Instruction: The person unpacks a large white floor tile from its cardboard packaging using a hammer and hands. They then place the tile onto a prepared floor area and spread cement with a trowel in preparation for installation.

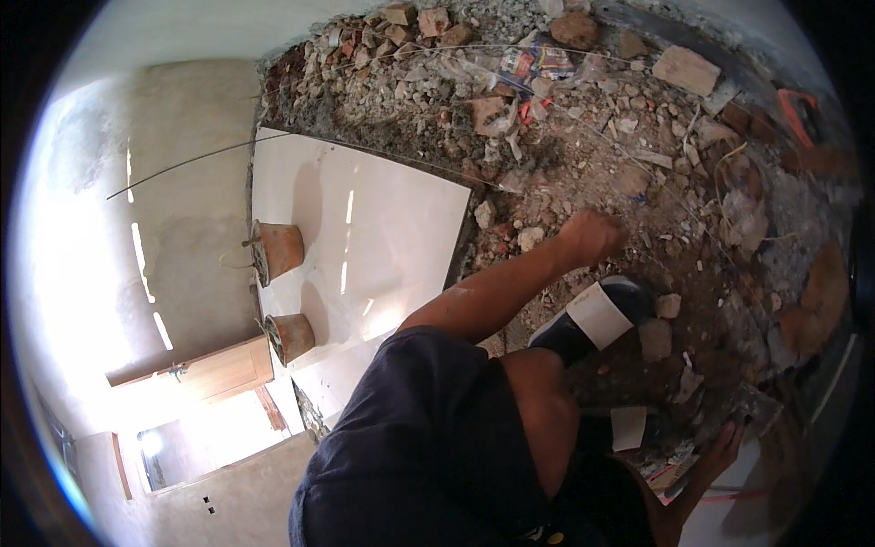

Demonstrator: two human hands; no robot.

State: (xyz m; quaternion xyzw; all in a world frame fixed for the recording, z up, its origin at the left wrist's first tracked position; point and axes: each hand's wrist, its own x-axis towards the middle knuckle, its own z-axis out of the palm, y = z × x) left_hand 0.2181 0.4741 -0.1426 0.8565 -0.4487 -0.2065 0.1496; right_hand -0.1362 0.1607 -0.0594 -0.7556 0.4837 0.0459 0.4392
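Note:
My left hand (594,239) is closed in a fist just above loose rubble and dirt (656,214), ahead of my left foot. Whatever lies inside its fingers is hidden. Off to the lower right, my right hand (726,445) grips a flat grey plate-like tool (749,410), which looks like a plastering trowel. Its handle is mostly covered by the fingers. My feet wear dark slide sandals, each with a pale band (599,314), and rest on the rubble. Large glossy white tiles (392,214) are laid to the left of my left arm.
Two brown pots (279,251) stand on the tiles by the wall. A thin rod (196,166) sticks out over the tile corner. Broken bricks (685,70), a crumpled printed wrapper (538,64), an orange-handled tool (798,118) and thin string lie across the rubble.

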